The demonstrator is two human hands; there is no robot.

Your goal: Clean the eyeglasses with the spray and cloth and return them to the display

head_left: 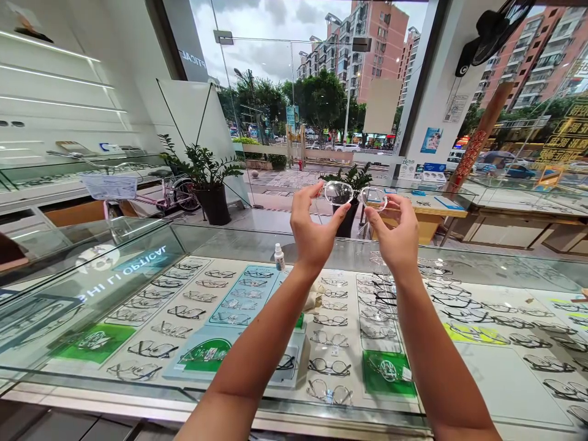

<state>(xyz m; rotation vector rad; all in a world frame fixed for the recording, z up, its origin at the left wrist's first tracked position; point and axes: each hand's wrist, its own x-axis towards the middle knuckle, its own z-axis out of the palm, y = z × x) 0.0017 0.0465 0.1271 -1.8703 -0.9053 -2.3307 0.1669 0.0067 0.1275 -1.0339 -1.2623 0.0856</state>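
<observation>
A pair of clear-framed eyeglasses (339,193) is held up above the glass display case (229,240), lenses facing the window. My left hand (315,229) pinches the left lens rim between thumb and fingers. On the other side, my right hand (395,233) grips the right rim the same way. Both arms reach forward over the case. Below them, rows of eyeglasses (329,366) lie inside the case. A small white bottle (279,257) stands upright on the glass, left of my left forearm.
Potted plants (215,202) stand beyond the case, one behind the held glasses. A pink bicycle (168,193) is at the left. A wooden table (425,214) and more display counters (509,226) are at the right. Glass doors face the street.
</observation>
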